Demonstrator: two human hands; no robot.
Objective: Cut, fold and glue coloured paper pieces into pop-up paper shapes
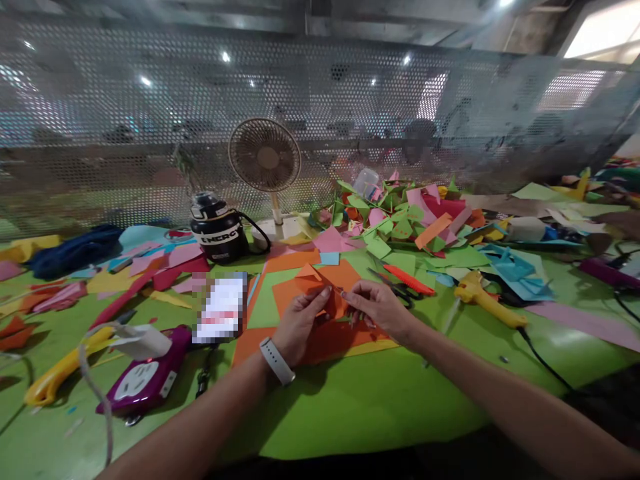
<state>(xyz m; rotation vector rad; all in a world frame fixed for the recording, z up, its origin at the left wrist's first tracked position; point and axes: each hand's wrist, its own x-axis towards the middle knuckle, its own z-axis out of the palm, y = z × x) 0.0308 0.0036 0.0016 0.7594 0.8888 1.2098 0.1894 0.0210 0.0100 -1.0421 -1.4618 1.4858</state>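
My left hand [299, 321], with a pale watch band on the wrist, is closed on a folded piece of orange paper [309, 277], thumb on top. Close to its right edge, my right hand [375, 308] pinches thumb and forefinger together. Something small may sit at those fingertips, too small to name. Both hands are just above a stack of orange and green paper sheets [260, 343]. Right of the stack lie black-handled scissors [400, 292] and a red-orange cutter [410, 280].
A yellow glue gun [493, 303] lies right; another yellow tool [65, 373] lies left beside a purple power strip [150, 377]. A phone [223, 307], black bottle [219, 230] and small fan [267, 157] stand or lie beyond. Paper scraps [400, 223] pile up at the back.
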